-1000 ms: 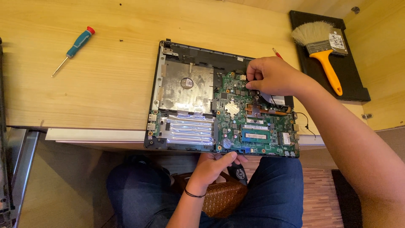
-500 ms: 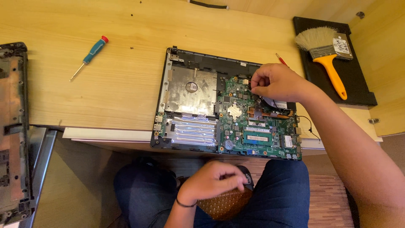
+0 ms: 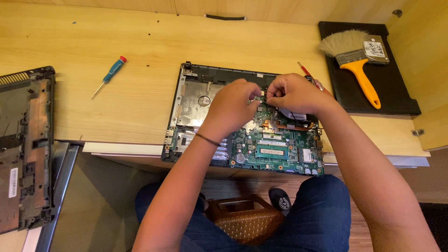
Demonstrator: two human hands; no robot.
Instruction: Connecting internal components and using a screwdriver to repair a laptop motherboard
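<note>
An opened laptop base lies on the wooden table with its green motherboard exposed. My left hand and my right hand meet over the upper middle of the board. Both pinch at a small part or connector there with fingertips close together; the part itself is mostly hidden by my fingers. A copper heat pipe shows just below my right hand. A dark band circles my left wrist.
A small screwdriver with a teal handle lies left of the laptop. A paintbrush with an orange handle rests on a black mat at right. A removed laptop cover lies far left. A brown woven stool stands between my legs.
My left hand rose from my lap to the motherboard and now meets my right hand there. The view shifted, showing the removed cover at left.
</note>
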